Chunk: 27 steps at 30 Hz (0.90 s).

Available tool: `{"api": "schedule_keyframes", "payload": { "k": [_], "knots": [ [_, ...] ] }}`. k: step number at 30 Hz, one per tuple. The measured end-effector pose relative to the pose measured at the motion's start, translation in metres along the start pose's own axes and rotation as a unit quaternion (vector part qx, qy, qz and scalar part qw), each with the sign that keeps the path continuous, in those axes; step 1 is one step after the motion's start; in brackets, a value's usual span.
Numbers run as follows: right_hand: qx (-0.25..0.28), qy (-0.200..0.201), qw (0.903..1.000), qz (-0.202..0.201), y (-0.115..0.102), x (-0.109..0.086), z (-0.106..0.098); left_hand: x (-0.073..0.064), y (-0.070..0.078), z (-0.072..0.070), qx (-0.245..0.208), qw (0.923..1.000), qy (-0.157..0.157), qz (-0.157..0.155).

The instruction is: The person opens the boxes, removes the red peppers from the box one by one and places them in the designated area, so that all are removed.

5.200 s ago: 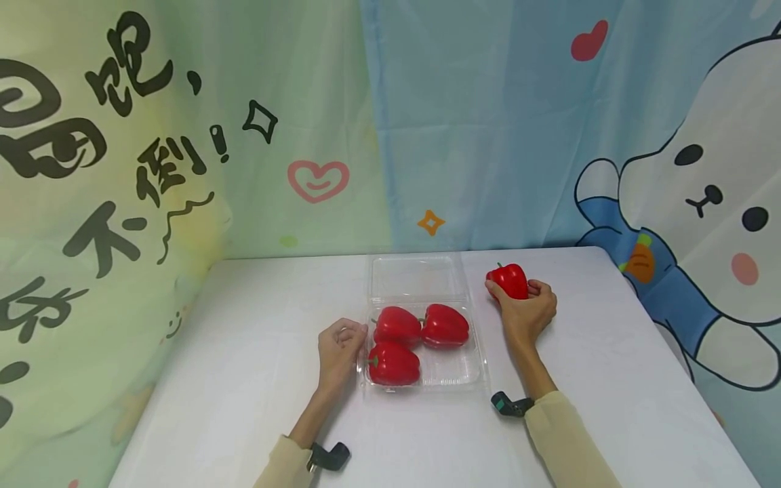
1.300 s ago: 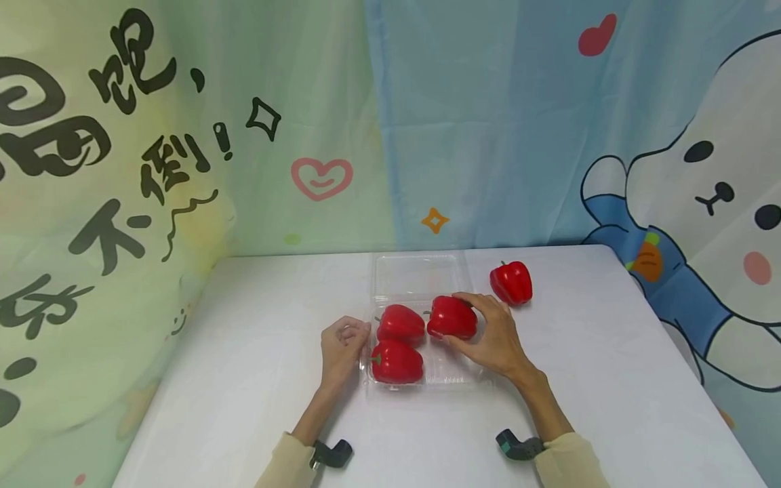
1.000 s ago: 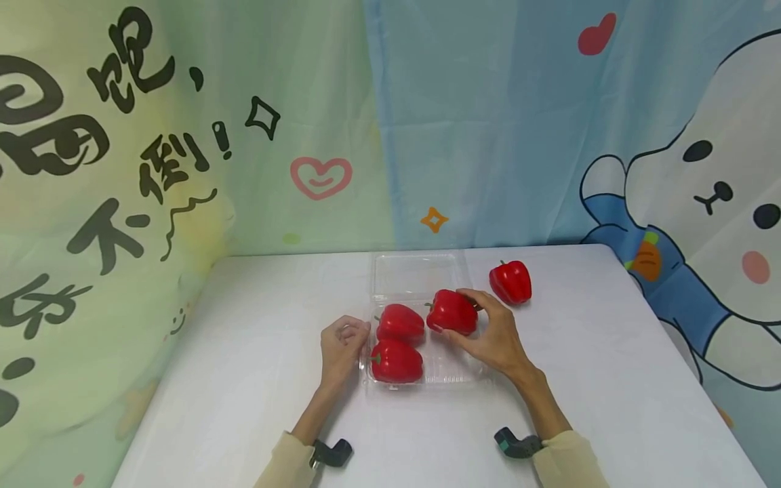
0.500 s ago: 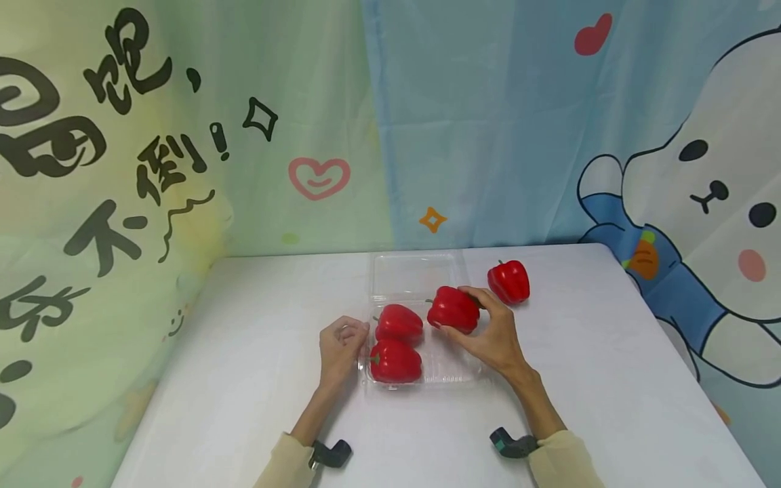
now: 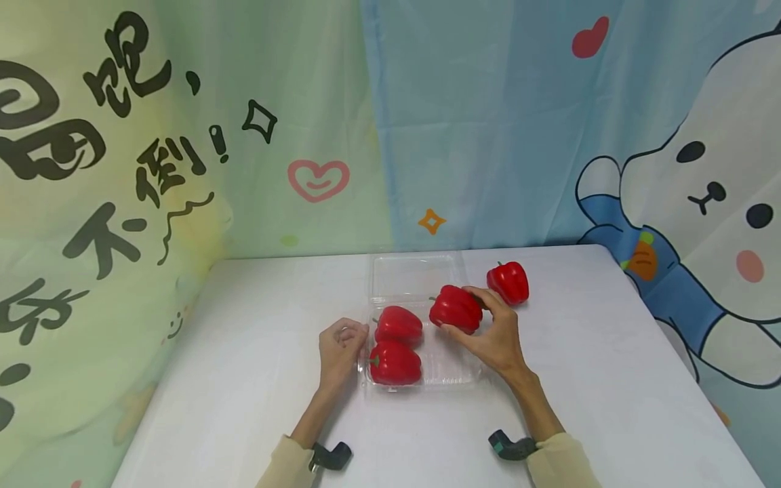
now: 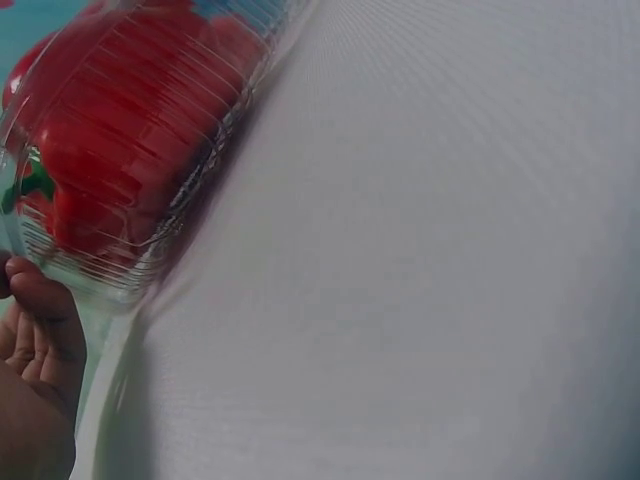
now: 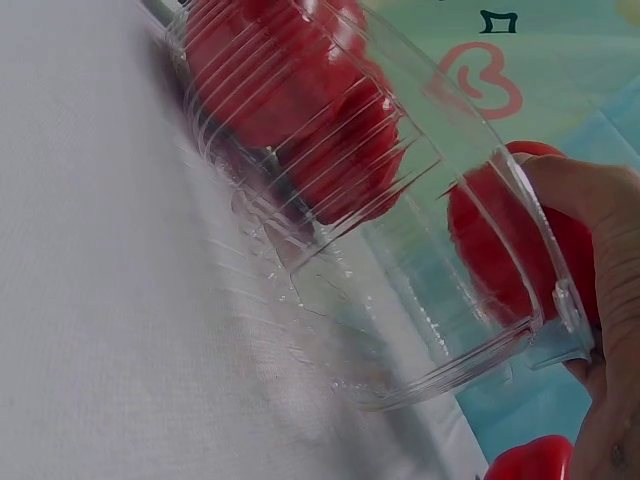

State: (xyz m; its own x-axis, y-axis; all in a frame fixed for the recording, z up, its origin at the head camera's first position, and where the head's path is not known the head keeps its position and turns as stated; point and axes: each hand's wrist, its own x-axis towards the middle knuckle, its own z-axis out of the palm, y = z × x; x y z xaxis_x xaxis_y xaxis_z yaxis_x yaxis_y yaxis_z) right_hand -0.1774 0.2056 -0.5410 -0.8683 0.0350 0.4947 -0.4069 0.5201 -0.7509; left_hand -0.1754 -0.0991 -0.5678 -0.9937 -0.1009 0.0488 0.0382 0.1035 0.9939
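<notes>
A clear plastic clamshell box (image 5: 451, 369) stands on the table with its lid (image 5: 417, 274) folded back. My left hand (image 5: 340, 349) pinches the box's left rim between thumb and finger, as the left wrist view confirms. Two red bell peppers lie along the left side of the box, a rear pepper (image 5: 398, 325) and a front pepper (image 5: 394, 362) with a green stem. My right hand (image 5: 499, 339) grips another bell pepper (image 5: 455, 309) over the back right of the box. In the right wrist view this held pepper (image 7: 500, 245) shows behind the clear wall, raised off the box floor.
One more red bell pepper (image 5: 509, 282) lies on the white table (image 5: 586, 352), right of the lid and just behind my right hand. A printed curtain (image 5: 451, 135) hangs behind the table's back edge. Dark wrist cameras (image 5: 512, 445) sit on both wrists.
My right hand has let go of the outer pepper, taken hold of the back right pepper in the box, and raised it slightly backward. The left hand stays at the rim.
</notes>
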Motion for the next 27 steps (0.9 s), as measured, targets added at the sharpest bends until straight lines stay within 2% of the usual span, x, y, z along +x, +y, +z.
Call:
{"api": "schedule_keyframes", "payload": {
  "k": [17,27],
  "knots": [
    [-0.013,0.045,0.9989,0.003,0.0008,-0.0004,-0.0039,-0.0009,-0.0001,0.0005,0.014,0.9999,0.002,0.005],
    [-0.010,0.063,0.9979,0.005,0.0013,-0.0001,-0.0053,-0.0008,-0.0007,-0.0004,0.002,0.9999,-0.003,0.010]
  ]
}}
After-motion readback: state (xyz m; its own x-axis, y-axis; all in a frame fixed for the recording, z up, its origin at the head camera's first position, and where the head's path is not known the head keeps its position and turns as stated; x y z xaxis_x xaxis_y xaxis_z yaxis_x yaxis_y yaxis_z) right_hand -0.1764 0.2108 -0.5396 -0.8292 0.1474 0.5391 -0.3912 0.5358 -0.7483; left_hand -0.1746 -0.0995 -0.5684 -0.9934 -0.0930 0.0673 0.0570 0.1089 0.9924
